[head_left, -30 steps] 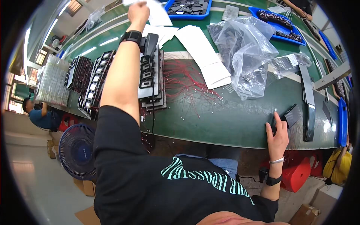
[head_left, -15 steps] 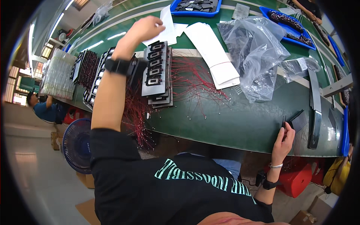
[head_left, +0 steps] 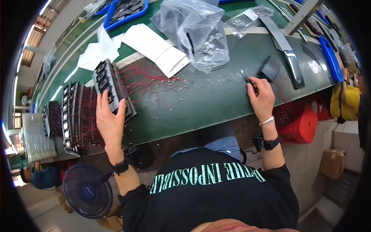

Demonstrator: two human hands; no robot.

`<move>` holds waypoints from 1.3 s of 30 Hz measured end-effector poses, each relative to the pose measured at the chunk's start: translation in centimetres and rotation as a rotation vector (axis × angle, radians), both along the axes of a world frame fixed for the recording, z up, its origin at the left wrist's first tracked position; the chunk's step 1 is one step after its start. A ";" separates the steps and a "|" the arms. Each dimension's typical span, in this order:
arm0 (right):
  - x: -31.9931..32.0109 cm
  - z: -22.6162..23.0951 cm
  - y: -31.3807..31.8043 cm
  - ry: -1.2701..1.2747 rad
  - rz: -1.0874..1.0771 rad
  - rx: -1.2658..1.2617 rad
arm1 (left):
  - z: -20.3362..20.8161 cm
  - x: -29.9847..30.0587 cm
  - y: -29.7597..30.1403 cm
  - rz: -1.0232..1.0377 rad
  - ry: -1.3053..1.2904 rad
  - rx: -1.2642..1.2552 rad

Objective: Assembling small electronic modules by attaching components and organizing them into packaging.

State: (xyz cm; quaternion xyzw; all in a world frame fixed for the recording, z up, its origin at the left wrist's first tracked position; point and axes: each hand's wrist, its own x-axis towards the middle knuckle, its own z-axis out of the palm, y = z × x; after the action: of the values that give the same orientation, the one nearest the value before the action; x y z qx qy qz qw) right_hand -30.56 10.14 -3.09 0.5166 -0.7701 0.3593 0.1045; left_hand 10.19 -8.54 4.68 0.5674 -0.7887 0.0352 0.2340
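Note:
My left hand (head_left: 109, 123) lies with its fingers apart at the near side of a stack of grey plates with black frames (head_left: 106, 81). Its fingertips overlap the stack's lower edge; whether they press on it I cannot tell. Thin red wires with small white ends (head_left: 150, 81) fan out from the stack to the right. Over the right part of the bench, my right hand (head_left: 263, 99) pinches dark slim tweezers (head_left: 244, 76), their tips pointing away from me. Just beyond that hand sits a black ridged block (head_left: 269, 69), with thin strips trailing beside it.
White paper sheets (head_left: 154, 48) and a crumpled clear plastic bag (head_left: 193, 34) lie farther back. A blue tray of dark pieces (head_left: 125, 13) stands behind. Long grey strips (head_left: 284, 48) rest at right. More wired stacks (head_left: 79, 116) stand at left, above a blue fan (head_left: 88, 191).
My left hand has come down from above the papers to the stack's near side. My right hand has moved left and away from the table edge with the tweezers. The view has turned rightward.

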 end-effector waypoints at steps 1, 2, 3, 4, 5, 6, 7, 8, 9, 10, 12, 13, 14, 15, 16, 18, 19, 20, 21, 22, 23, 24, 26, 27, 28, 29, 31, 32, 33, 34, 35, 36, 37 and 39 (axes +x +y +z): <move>0.0 0.0 0.1 0.001 -0.004 0.000 | 0.1 0.0 0.0 -0.001 -0.005 -0.009; 0.0 0.0 0.2 -0.004 -0.002 -0.010 | 0.2 -0.4 0.0 -0.019 0.057 -0.032; -0.2 0.1 0.7 -0.020 -0.019 0.003 | 0.3 -1.0 0.3 -0.031 0.123 -0.052; -0.3 0.2 1.0 -0.036 -0.034 0.016 | 0.3 -1.1 0.4 -0.043 0.189 -0.071; -0.3 0.2 1.0 -0.051 -0.050 0.031 | 0.5 -0.9 0.2 -0.033 0.188 -0.076; -0.1 0.1 0.7 -0.051 -0.041 0.028 | 0.8 -0.5 -0.1 -0.037 0.188 -0.125; 0.1 0.0 0.3 -0.051 -0.035 0.021 | 1.2 -0.2 -0.3 -0.042 0.188 -0.173; 0.1 -0.1 0.3 -0.049 -0.037 0.020 | 1.4 -0.2 -0.2 -0.053 0.190 -0.215; 0.0 -0.2 0.4 -0.046 -0.038 0.018 | 1.6 -0.4 0.2 -0.052 0.193 -0.212; 0.0 -0.2 0.4 -0.044 -0.038 0.017 | 2.0 -0.5 0.8 -0.059 0.184 -0.247; -0.1 -0.3 0.2 -0.033 -0.034 0.023 | 2.7 -0.9 2.4 -0.070 0.164 -0.317; -0.2 -0.3 0.1 -0.029 -0.029 0.023 | 3.1 -1.0 3.4 -0.067 0.165 -0.323; -0.3 -0.2 0.1 -0.028 -0.022 0.019 | 3.3 -1.2 4.8 -0.120 0.187 -0.339; -0.5 -0.4 0.5 -0.045 -0.035 0.030 | 3.0 -1.8 6.0 -0.175 0.215 -0.353; -0.6 -0.5 1.0 -0.062 -0.047 0.042 | 2.5 -2.7 7.3 -0.280 0.240 -0.334; 0.1 0.7 -0.1 -0.086 -0.005 0.021 | 2.0 -4.5 9.7 -0.446 0.273 -0.295; 0.8 2.3 -0.7 0.047 0.025 -0.116 | 0.4 -5.0 10.5 -0.514 0.293 -0.261; 1.2 4.1 -1.1 0.178 0.042 -0.247 | -1.5 -5.7 11.2 -0.568 0.293 -0.243; 1.9 6.2 -2.4 0.178 0.071 -0.257 | -3.3 -6.2 11.6 -0.624 0.293 -0.225; 3.9 8.9 -3.7 0.035 0.269 -0.257 | -4.9 -6.5 12.1 -0.611 0.291 -0.229; 6.4 11.0 -5.5 -0.112 0.476 -0.254 | -6.3 -6.3 12.6 -0.618 0.278 -0.151; 8.7 12.2 -7.7 -0.200 0.592 -0.165 | -7.5 -6.1 12.9 -0.622 0.270 -0.073; 11.6 13.2 -12.6 -0.276 0.729 0.043 | -8.2 -6.5 13.3 -0.598 0.247 -0.032; 12.2 12.3 -15.4 -0.271 0.760 0.157 | -8.3 -6.6 13.5 -0.587 0.220 0.014; 11.8 10.1 -18.6 -0.104 0.720 0.168 | -8.2 -6.8 13.6 -0.580 0.191 0.060; 11.7 7.8 -21.4 0.061 0.676 0.176 | -8.0 -6.7 13.8 -0.583 0.193 0.048; 12.8 5.8 -24.7 0.099 0.530 0.412 | -7.7 -5.7 14.0 -0.629 0.210 0.032; 13.7 5.1 -26.2 0.131 0.378 0.650 | -7.7 -4.9 13.5 -0.641 0.214 0.023; 14.1 4.5 -27.0 0.139 0.386 0.644 | -7.7 -4.4 12.9 -0.631 0.216 0.015; 14.1 3.9 -27.5 0.181 0.355 0.647 | -7.7 -4.0 12.3 -0.609 0.227 -0.002; 14.2 3.7 -27.6 0.222 0.327 0.654 | -7.7 -3.6 11.9 -0.584 0.239 -0.013; 14.2 3.4 -28.0 0.264 0.295 0.663 | -7.8 -3.2 11.5 -0.562 0.253 -0.023; 14.2 3.3 -28.5 0.271 0.296 0.666 | -7.8 -2.9 11.0 -0.558 0.260 -0.023; 14.0 3.5 -29.8 0.232 0.323 0.753 | -8.0 -2.4 9.8 -0.554 0.290 -0.008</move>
State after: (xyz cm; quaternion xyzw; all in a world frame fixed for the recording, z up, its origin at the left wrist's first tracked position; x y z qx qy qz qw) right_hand -16.55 -19.61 0.45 0.6697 -0.7399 0.0042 -0.0632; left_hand 7.80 1.24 -3.27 0.3290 -0.8715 -0.1084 0.3471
